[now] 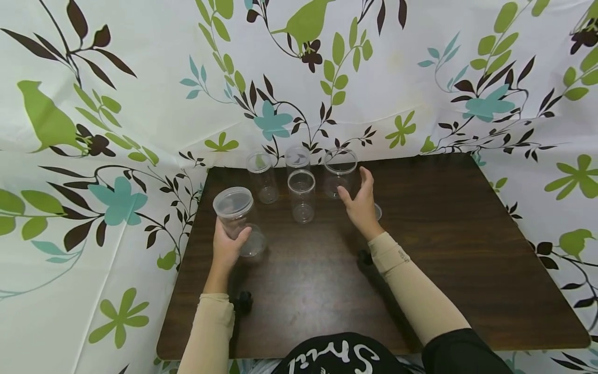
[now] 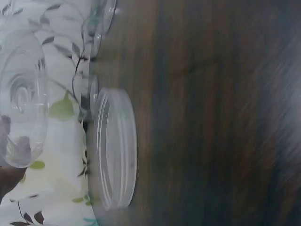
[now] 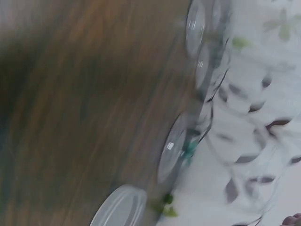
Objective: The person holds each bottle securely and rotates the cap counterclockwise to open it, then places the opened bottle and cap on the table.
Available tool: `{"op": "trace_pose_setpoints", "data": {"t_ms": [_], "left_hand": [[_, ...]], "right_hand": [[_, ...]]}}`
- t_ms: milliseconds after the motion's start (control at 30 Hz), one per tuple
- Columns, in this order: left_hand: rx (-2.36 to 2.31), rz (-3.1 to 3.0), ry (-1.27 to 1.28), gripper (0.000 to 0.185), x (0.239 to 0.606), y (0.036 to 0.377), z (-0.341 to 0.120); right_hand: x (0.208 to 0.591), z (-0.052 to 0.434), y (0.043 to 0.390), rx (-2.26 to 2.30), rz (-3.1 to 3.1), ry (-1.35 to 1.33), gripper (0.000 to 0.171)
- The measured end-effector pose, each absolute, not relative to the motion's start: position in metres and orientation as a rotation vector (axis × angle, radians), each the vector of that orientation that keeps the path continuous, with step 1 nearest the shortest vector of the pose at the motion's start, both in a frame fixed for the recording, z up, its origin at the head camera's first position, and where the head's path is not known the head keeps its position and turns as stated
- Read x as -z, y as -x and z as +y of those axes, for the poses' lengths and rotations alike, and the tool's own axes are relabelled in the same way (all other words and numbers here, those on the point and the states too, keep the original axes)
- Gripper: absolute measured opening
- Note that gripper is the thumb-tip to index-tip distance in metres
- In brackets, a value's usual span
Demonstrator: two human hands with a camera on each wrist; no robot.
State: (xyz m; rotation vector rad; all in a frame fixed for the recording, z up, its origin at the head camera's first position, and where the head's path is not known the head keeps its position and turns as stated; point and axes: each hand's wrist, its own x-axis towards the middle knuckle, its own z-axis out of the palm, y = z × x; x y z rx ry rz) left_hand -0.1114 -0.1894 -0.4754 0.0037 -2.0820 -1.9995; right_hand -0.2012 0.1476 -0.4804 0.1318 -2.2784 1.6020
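My left hand (image 1: 226, 246) grips a wide clear plastic jar (image 1: 235, 221) with a frosted lid on top, tilted at the table's left side. Its clear base (image 2: 21, 101) shows in the left wrist view. My right hand (image 1: 362, 205) is beside an upright wide clear jar (image 1: 340, 174), thumb and fingers spread apart and holding nothing. Partly hidden behind the right hand, a round lid (image 1: 378, 212) lies on the table; the left wrist view shows this clear lid (image 2: 123, 150) more fully.
A slim clear jar (image 1: 302, 200) stands mid-table. Behind it are another jar (image 1: 298, 158) and a slim jar (image 1: 263, 179) to the left. The dark wooden table (image 1: 448, 249) meets a patterned cloth backdrop (image 1: 402, 67) at its back edge.
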Motion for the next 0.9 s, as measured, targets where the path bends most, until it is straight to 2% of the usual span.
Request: {"op": "trace_pose_setpoints", "data": {"t_ms": [100,233,400,533,900], "left_hand": [[1.913,-2.178,0.035,0.072,0.468,0.100,-0.179],[1.811,-2.320,0.064,0.079,0.480,0.099,-0.172],[1.764,-2.389,0.201,0.082,0.495,0.101,-0.163],[1.756,-2.417,0.342,0.088,0.502,0.096,-0.149],[1.659,-2.472,0.434,0.106,0.509,0.085,-0.124]], "right_hand": [[0.475,0.132,0.179,-1.617,-2.214,-0.235,0.080],[0.471,0.107,0.150,-1.642,-2.105,-0.457,0.081],[0.463,0.077,0.124,-1.625,-2.169,-0.737,0.097],[0.460,0.061,0.110,-1.670,-2.266,-0.882,0.097],[0.456,0.047,0.096,-1.747,-2.292,-0.695,0.104]]}}
